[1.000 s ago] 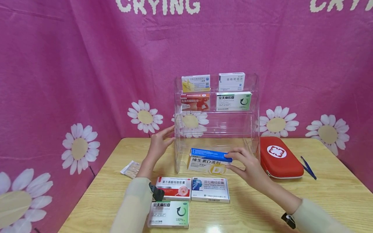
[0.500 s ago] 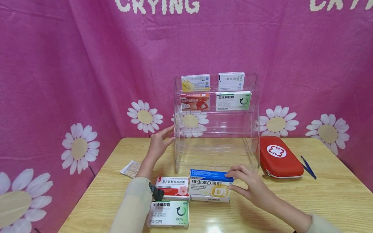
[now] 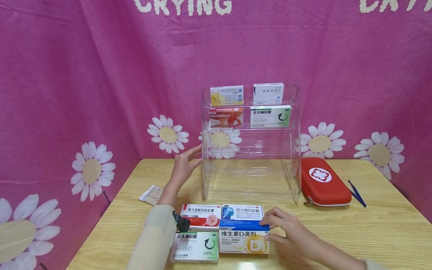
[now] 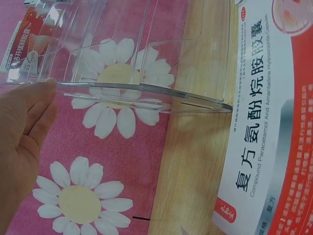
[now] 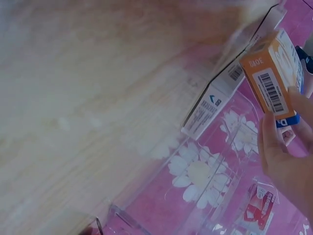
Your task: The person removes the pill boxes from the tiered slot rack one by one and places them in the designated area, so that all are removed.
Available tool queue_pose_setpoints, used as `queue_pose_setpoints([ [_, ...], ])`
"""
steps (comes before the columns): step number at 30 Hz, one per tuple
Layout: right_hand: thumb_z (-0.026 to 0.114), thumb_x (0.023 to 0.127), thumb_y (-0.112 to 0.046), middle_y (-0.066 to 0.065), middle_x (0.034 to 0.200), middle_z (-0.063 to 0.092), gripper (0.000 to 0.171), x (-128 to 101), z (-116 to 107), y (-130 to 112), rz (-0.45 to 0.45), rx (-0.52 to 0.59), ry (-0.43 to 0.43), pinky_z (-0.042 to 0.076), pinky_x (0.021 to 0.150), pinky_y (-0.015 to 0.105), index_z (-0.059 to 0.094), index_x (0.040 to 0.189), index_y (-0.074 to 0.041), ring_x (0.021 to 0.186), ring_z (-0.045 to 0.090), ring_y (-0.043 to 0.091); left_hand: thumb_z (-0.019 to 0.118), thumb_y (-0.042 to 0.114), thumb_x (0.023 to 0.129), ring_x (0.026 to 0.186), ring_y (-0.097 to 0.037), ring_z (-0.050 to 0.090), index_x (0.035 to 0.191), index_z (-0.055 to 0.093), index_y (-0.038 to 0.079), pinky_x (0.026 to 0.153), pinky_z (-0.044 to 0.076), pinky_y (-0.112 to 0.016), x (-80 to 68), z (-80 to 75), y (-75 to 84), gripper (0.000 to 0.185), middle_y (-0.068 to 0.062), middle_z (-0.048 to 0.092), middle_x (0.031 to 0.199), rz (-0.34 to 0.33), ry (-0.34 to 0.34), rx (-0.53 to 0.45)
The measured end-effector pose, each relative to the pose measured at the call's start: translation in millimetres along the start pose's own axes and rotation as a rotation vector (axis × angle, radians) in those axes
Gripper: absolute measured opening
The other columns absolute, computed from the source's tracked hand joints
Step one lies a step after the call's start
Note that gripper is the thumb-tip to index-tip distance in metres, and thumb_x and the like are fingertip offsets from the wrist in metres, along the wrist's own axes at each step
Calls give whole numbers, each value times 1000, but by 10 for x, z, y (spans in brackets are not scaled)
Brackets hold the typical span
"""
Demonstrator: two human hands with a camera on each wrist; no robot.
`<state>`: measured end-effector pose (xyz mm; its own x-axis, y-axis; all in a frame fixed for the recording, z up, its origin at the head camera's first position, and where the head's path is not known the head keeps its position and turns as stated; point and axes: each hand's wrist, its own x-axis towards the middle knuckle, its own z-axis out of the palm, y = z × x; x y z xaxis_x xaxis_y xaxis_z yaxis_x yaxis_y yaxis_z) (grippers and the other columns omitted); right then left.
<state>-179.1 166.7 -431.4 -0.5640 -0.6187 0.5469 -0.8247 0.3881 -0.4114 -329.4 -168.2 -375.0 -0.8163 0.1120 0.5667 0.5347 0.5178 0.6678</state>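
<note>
My right hand (image 3: 288,230) pinches the right end of a blue, white and yellow vitamin D drops box (image 3: 241,243). That box overlaps the lower part of a white and blue medicine box (image 3: 248,212); its orange barcoded end (image 5: 270,85) faces the right wrist view. My left hand (image 3: 183,167) rests its fingertips against the left side panel of a clear acrylic display rack (image 3: 249,150), fingers fairly straight. A red and white medicine box (image 3: 199,217) and a green and white medicine box (image 3: 195,247) lie flat at the left, partly behind the left sleeve.
Boxes fill the rack's upper two tiers, including a red box (image 3: 226,117) and a white-green box (image 3: 270,117). Right of the rack lies a red first-aid case (image 3: 325,183) beside blue tweezers (image 3: 357,194). A cotton swab packet (image 3: 152,195) lies left.
My right hand has brought the vitamin D box from in front of the rack's bottom tier toward the near side of the table, past the white and blue box. The left hand stays put.
</note>
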Motion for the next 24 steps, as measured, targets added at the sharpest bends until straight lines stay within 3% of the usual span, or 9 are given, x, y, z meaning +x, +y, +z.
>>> queue_pose_setpoints([
  [6,66,92,-32,-2,105,62,21,-32,-17,-30,175,90,-174,62,77,20,64,109,-19,89,61,-1,71,-2,84,109,-33,69,129,62,0,95,58,-38,-5,5,-14,46,-21,69,120,-9,-6,-10],
  [11,67,92,-28,1,101,64,22,-33,-5,9,141,108,-188,62,73,22,64,109,-14,86,62,-1,72,-1,84,109,-33,69,129,62,1,94,59,-37,-5,2,-24,46,-20,69,120,-12,-3,-4],
  [17,69,90,-30,0,99,68,32,18,-3,46,258,156,-304,61,74,19,67,112,-7,83,58,-2,72,0,84,109,-33,69,129,62,2,94,59,-38,-1,-3,-24,46,-20,69,119,-28,-7,0],
  [24,70,89,-27,2,99,69,35,45,37,63,302,141,-335,60,73,16,69,113,-2,83,57,-3,72,-1,84,108,-33,69,129,63,2,94,59,-38,-7,5,-27,45,-20,69,118,-27,-5,-13],
])
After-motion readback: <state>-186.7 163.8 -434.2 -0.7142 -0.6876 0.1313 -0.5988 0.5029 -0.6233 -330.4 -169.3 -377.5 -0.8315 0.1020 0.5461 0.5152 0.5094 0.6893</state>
